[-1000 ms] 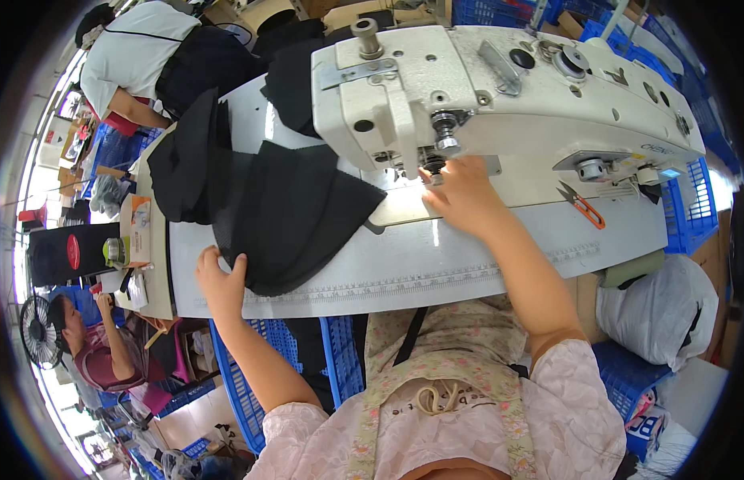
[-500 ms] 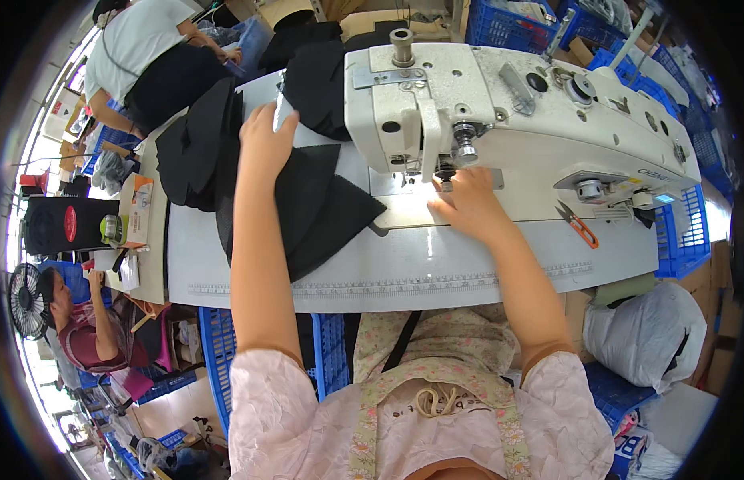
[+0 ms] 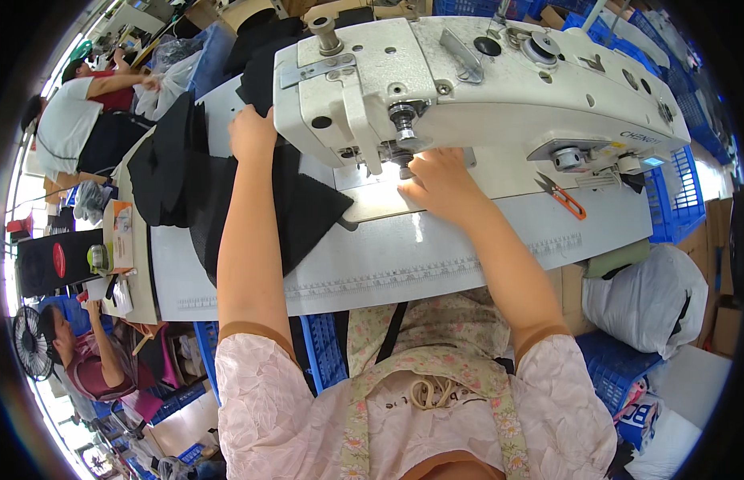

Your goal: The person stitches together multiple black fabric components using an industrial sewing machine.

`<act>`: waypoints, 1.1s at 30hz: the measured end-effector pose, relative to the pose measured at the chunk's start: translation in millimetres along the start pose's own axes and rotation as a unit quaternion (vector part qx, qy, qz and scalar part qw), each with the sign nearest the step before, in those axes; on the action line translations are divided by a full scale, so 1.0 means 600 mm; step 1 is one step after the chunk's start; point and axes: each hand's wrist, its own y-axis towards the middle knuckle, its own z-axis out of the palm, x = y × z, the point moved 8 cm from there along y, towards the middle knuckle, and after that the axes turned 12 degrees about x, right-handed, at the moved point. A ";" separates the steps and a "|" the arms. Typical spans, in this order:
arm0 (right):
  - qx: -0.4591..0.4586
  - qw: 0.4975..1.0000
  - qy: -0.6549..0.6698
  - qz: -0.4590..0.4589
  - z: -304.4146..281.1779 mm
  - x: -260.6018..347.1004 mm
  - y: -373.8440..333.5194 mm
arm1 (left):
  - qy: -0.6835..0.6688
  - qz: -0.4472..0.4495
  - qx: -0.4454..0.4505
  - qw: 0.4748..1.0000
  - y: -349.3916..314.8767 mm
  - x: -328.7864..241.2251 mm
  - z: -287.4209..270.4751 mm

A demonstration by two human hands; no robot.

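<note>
Left hand (image 3: pixel 253 134) is by fabric (image 3: pixel 258 82) on a pale table (image 3: pixel 372 254) amid crates (image 3: pixel 664 218).

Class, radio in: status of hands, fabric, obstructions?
Left hand at black fabric, grip unclear. Right hand at sewing machine. Fabric on table, left forearm over it.

The grey worktop (image 3: pixel 372 292) spreads beneath the fingers (image 3: pixel 425 166); I see a round fan (image 3: pixel 33 344) well to their left, pale floor (image 3: pixel 180 426) that side too, a blue crate (image 3: pixel 668 214) to their right.

left fingers (image 3: pixel 245 118) at black fabric (image 3: pixel 258 82)
</note>
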 end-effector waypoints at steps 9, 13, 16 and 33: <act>-0.012 1.000 -0.006 -0.017 -0.004 0.023 0.003 | -0.168 0.081 -0.105 0.977 0.038 0.067 0.007; 0.007 1.000 -0.001 -0.017 0.011 0.025 0.013 | -0.720 0.013 0.123 0.683 0.068 0.042 0.053; -0.027 0.998 -0.040 0.029 0.008 -0.039 -0.020 | -0.719 0.140 0.211 0.648 -0.055 -0.226 0.010; 0.002 1.000 0.029 0.006 -0.005 -0.004 0.004 | -0.082 0.281 0.093 0.952 -0.212 -0.272 -0.017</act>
